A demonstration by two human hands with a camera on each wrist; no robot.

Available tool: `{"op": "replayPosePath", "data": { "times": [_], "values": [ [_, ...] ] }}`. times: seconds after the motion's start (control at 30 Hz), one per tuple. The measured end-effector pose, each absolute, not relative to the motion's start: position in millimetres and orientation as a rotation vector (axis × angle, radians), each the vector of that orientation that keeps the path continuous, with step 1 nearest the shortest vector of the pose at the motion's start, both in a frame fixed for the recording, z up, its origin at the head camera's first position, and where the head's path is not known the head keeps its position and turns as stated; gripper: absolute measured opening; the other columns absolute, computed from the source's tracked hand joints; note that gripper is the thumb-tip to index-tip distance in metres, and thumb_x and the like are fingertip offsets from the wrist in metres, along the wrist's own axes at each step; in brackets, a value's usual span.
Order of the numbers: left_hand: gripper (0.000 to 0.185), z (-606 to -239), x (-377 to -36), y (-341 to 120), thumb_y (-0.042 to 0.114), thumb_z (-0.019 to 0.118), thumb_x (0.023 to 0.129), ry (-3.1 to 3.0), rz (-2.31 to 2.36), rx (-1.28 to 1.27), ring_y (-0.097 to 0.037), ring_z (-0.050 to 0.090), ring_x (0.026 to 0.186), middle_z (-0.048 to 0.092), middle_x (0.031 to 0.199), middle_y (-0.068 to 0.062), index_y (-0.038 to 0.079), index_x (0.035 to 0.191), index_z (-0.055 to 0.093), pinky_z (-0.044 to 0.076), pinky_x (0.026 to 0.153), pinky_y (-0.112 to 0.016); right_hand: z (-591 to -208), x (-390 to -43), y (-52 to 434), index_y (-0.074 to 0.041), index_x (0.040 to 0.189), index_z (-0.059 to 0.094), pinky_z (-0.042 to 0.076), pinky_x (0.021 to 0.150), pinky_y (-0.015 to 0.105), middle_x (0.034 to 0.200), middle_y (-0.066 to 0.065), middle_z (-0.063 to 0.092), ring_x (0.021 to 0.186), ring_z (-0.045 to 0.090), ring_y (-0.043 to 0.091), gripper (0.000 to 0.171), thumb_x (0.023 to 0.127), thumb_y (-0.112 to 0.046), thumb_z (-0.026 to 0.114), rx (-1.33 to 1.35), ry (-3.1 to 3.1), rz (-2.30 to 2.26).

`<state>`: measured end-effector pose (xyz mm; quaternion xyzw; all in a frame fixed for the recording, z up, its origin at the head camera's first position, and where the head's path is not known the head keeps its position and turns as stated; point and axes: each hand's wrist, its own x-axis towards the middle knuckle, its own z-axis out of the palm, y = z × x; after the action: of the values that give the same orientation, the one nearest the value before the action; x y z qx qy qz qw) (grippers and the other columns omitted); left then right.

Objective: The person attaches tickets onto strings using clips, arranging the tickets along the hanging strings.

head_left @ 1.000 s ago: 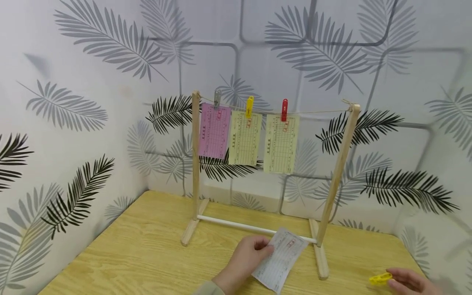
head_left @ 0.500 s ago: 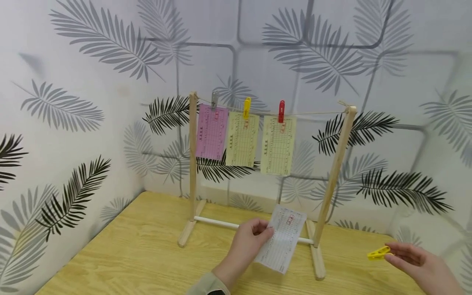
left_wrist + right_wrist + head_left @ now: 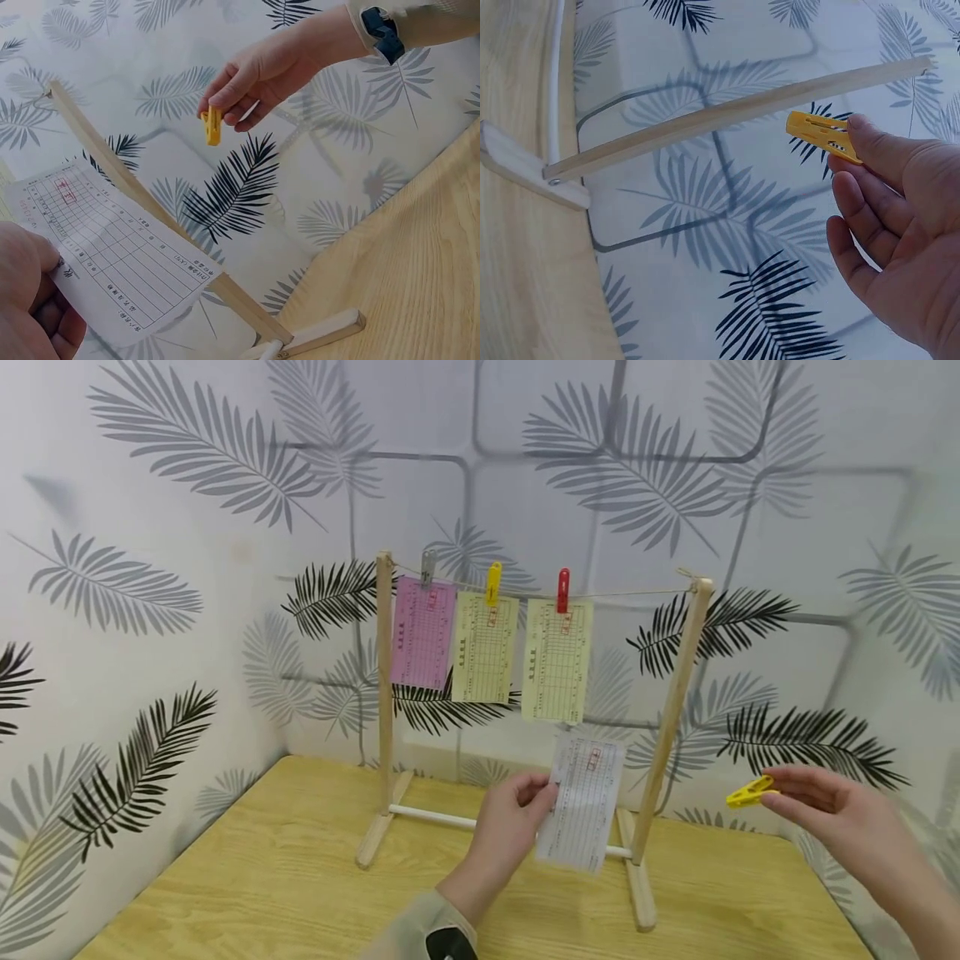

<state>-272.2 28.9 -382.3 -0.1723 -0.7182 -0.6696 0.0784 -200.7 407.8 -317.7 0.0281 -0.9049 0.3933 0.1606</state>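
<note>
My left hand (image 3: 512, 822) pinches a white printed slip (image 3: 581, 802) by its left edge, upright in front of the rack's lower right part. In the left wrist view the slip (image 3: 112, 255) shows a printed grid and a red stamp box. Out to the right, my right hand (image 3: 840, 806) pinches a yellow clothespin (image 3: 750, 793) between thumb and fingers, raised above the table. The right wrist view shows the clothespin (image 3: 821, 135) pointing away from the fingertips. On the string (image 3: 630, 592) hang a pink slip (image 3: 422, 635) and two pale yellow slips (image 3: 483, 652).
The wooden rack has a left post (image 3: 386, 685), a right post (image 3: 670, 718) and a white bottom bar (image 3: 435, 817). Grey, yellow and red clothespins (image 3: 563, 592) hold the hung slips. The wood-grain table (image 3: 247, 860) meets a leaf-patterned wall (image 3: 300, 410).
My left hand has lifted the white slip higher and brought it more upright. My right hand has risen from the table with the yellow clothespin, moving a little left.
</note>
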Motion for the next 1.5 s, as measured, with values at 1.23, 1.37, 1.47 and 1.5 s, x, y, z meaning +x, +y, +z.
{"op": "replayPosePath", "data": {
  "times": [1.23,1.37,1.47,1.5],
  "values": [
    [0.013,-291.7,-298.4,61.5,0.018,0.074,0.108,-1.995,-1.999,-0.534,-0.01,0.07,0.085,0.078,0.096,0.002,0.008,0.114,0.081,0.058,0.074,-0.026,-111.0,-248.7,308.6,-0.015,0.146,0.07,0.048,0.094,0.021,0.133,0.006,0.075,0.126,0.066,0.018,0.045,0.109,-0.041,0.072,0.346,-2.472,0.768],
    [0.013,-285.9,-302.6,65.7,0.017,0.074,0.108,-1.982,-2.002,-0.535,-0.01,0.07,0.084,0.079,0.097,0.002,0.008,0.115,0.081,0.059,0.073,-0.026,-100.3,-256.5,301.6,-0.014,0.145,0.071,0.048,0.095,0.031,0.134,0.012,0.074,0.128,0.065,0.028,0.044,0.109,-0.04,0.072,0.358,-2.483,0.744],
    [0.012,-282.8,-305.7,67.8,0.017,0.073,0.109,-1.984,-1.993,-0.536,-0.01,0.07,0.085,0.079,0.097,0.003,0.009,0.115,0.081,0.058,0.074,-0.026,-93.7,-264.1,298.2,-0.014,0.141,0.074,0.047,0.088,0.025,0.13,0.012,0.075,0.118,0.066,0.02,0.041,0.108,-0.038,0.074,0.374,-2.468,0.724],
    [0.012,-282.0,-306.6,68.4,0.017,0.073,0.109,-1.985,-1.999,-0.532,-0.01,0.071,0.085,0.079,0.097,0.003,0.01,0.115,0.081,0.058,0.074,-0.027,-91.7,-266.7,297.2,-0.014,0.139,0.075,0.047,0.086,0.023,0.127,0.011,0.076,0.114,0.066,0.017,0.039,0.108,-0.037,0.075,0.379,-2.461,0.72]
  ]
}}
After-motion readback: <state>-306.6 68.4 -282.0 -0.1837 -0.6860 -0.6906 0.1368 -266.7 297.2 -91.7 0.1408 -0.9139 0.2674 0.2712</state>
